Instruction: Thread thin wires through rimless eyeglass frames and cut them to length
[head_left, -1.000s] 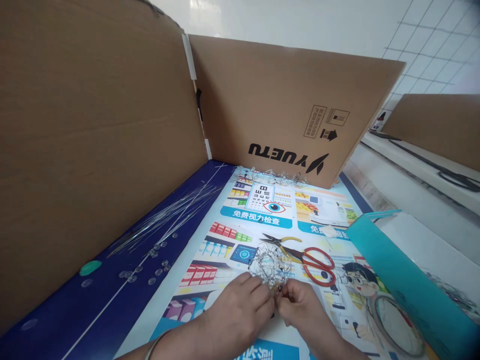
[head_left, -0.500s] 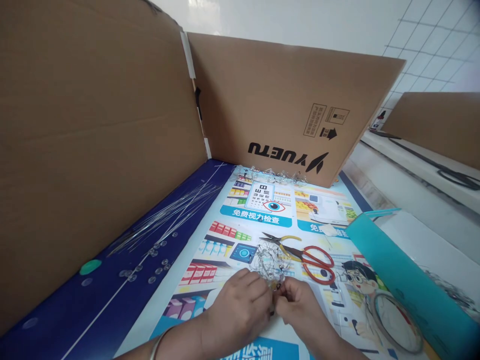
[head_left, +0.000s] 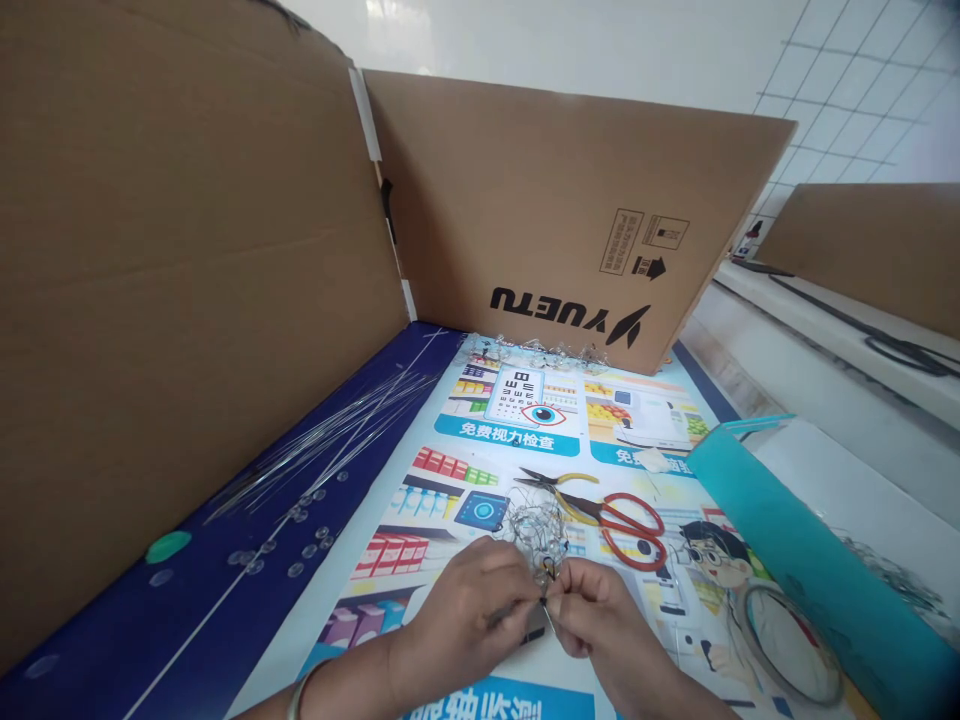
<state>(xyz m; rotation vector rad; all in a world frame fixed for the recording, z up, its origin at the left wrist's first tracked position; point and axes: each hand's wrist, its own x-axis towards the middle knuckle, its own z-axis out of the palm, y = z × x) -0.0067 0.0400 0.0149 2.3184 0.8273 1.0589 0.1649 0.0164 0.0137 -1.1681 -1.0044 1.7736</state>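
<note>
**Hands ease back, one strand pinched between them**

Since half a second ago both hands have slid a little toward the person. The wire tangle point(head_left: 536, 525) now stands clear beyond the fingertips instead of half under them. The left hand point(head_left: 465, 625) and right hand point(head_left: 596, 620) meet tip to tip. The fingers point(head_left: 564, 596) of each are pressed together on a thin strand that runs up into the tangle. The tangle rests on the printed poster point(head_left: 517, 435) covering the worktop, just beside the yellow-handled pliers point(head_left: 559, 485) and the red scissors point(head_left: 634, 520). To do this well, I judge, the pinch should sit close to the joint. The strand should be kept taut and turned in small, even moves, so the fine wire neither kinks nor drags the tangle out of shape.
</note>
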